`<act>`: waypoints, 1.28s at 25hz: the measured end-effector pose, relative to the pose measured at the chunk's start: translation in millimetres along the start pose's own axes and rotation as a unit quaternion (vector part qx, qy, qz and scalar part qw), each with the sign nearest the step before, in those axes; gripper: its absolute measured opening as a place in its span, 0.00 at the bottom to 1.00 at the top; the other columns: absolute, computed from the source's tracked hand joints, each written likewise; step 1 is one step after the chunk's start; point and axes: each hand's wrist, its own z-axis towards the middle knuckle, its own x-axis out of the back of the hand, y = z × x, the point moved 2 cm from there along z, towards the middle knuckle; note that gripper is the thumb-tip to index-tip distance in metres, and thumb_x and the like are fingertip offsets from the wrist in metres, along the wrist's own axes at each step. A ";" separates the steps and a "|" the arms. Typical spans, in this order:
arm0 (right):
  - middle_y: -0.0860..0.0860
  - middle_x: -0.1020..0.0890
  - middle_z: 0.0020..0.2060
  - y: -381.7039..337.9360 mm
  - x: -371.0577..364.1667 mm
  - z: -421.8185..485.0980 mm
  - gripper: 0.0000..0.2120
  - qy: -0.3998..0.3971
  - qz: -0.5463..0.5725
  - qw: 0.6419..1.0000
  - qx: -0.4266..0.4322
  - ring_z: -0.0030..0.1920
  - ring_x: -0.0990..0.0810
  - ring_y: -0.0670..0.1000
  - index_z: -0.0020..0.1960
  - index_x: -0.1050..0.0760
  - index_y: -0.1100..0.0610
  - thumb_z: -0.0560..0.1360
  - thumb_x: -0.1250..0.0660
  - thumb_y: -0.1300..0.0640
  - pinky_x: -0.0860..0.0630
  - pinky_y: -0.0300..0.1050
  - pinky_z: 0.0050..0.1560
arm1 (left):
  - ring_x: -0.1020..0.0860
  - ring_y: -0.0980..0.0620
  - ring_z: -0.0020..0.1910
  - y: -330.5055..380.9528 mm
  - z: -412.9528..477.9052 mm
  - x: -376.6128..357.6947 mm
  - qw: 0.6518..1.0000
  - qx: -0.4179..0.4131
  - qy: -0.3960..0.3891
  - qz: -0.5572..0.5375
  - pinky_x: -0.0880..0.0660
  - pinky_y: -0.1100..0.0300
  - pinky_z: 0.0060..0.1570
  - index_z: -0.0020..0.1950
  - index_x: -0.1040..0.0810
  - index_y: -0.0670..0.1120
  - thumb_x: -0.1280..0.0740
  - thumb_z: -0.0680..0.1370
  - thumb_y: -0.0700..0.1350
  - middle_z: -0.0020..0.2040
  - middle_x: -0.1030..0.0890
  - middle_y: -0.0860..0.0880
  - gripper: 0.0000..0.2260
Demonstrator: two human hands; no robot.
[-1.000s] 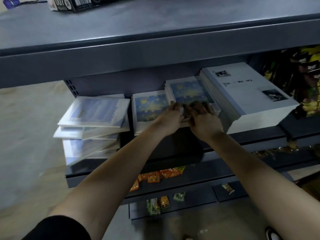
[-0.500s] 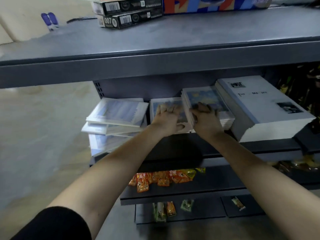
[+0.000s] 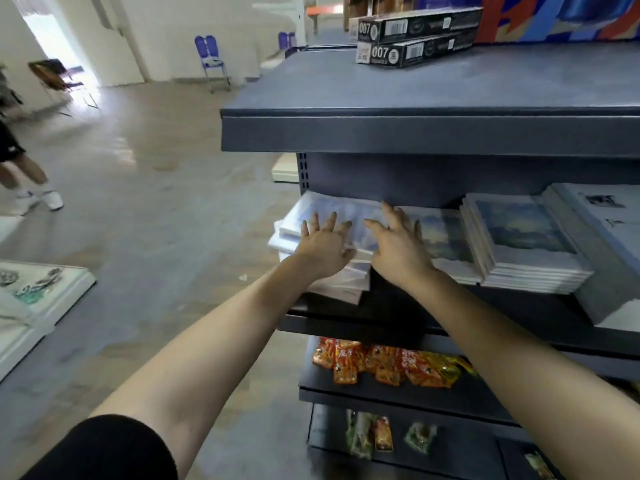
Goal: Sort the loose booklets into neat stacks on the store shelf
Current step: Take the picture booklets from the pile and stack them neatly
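A loose, uneven pile of pale blue plastic-wrapped booklets point(image 3: 322, 209) lies at the left end of the dark middle shelf point(image 3: 346, 327). My left hand point(image 3: 323, 245) rests flat on top of the pile, fingers spread. My right hand point(image 3: 398, 245) lies on the pile's right side, fingers apart, reaching toward the back. To the right sit a low stack of painted-sky booklets point(image 3: 445, 242), a taller neat stack of the same kind point(image 3: 526, 247), and a thick white stack point(image 3: 602, 237).
The top shelf point(image 3: 415, 133) overhangs the booklets and carries two long black "007" boxes point(image 3: 415, 36). Orange snack packets point(image 3: 381, 365) lie on the lower shelf, green ones point(image 3: 363, 438) below. A person's legs point(image 3: 24, 178) are at far left, on open floor, with a blue chair point(image 3: 211, 60) behind.
Both hands have shifted left from the painted-sky stacks onto the loose pale blue pile. My head has turned left and up, showing more floor.
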 end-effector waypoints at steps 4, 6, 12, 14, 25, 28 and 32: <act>0.53 0.57 0.76 -26.7 -11.7 16.1 0.27 -0.015 -0.011 1.000 0.007 0.76 0.58 0.58 0.75 0.44 0.52 0.77 0.44 0.60 0.56 0.61 0.74 | 0.52 0.35 0.74 -33.8 -1.6 -0.7 0.999 0.005 0.033 0.037 0.51 0.40 0.70 0.78 0.50 0.50 0.44 0.80 0.55 0.78 0.52 0.44 0.29; 0.53 0.57 0.76 -35.9 -17.1 24.7 0.27 -0.019 -0.020 1.000 0.010 0.76 0.58 0.59 0.75 0.45 0.51 0.78 0.44 0.56 0.55 0.62 0.73 | 0.50 0.35 0.74 -48.3 2.2 0.0 0.998 0.003 0.047 0.045 0.49 0.40 0.70 0.77 0.50 0.50 0.43 0.80 0.54 0.78 0.51 0.45 0.29; 0.51 0.60 0.76 -35.5 -38.9 45.0 0.30 -0.102 -0.031 0.994 -0.034 0.75 0.60 0.63 0.76 0.49 0.49 0.77 0.44 0.46 0.55 0.66 0.71 | 0.51 0.30 0.73 -72.8 18.3 -0.2 1.000 -0.006 0.026 0.002 0.50 0.39 0.70 0.77 0.48 0.51 0.39 0.78 0.54 0.77 0.49 0.45 0.31; 0.53 0.56 0.76 -27.6 -50.4 46.3 0.30 -0.125 -0.049 0.989 -0.063 0.74 0.56 0.66 0.76 0.49 0.49 0.77 0.46 0.41 0.50 0.64 0.72 | 0.47 0.31 0.72 -77.5 25.0 -4.7 1.000 -0.008 0.017 0.004 0.46 0.40 0.69 0.76 0.45 0.50 0.40 0.77 0.54 0.76 0.45 0.44 0.29; 0.64 0.50 0.73 -23.3 -50.4 47.0 0.30 -0.172 -0.147 0.973 -0.034 0.69 0.43 0.69 0.77 0.58 0.50 0.80 0.49 0.61 0.34 0.60 0.64 | 0.29 0.36 0.56 -87.8 34.6 -18.4 0.997 -0.021 0.052 -0.054 0.31 0.48 0.58 0.70 0.33 0.50 0.41 0.79 0.53 0.59 0.29 0.43 0.20; 0.62 0.45 0.73 -18.5 -49.0 40.8 0.31 -0.146 -0.138 0.980 -0.003 0.68 0.39 0.67 0.77 0.54 0.50 0.78 0.45 0.62 0.31 0.57 0.63 | 0.25 0.37 0.52 -95.3 35.2 -15.7 0.992 -0.021 0.065 -0.102 0.27 0.50 0.54 0.67 0.29 0.49 0.38 0.77 0.49 0.56 0.29 0.42 0.18; 0.58 0.27 0.63 -4.0 -48.2 42.8 0.21 -0.113 0.044 0.992 -0.041 0.58 0.25 0.59 0.67 0.30 0.52 0.77 0.39 0.47 0.26 0.50 0.57 | 0.26 0.37 0.53 -85.8 22.1 -19.5 0.993 -0.023 0.046 -0.105 0.27 0.50 0.52 0.67 0.30 0.45 0.38 0.76 0.42 0.56 0.29 0.40 0.18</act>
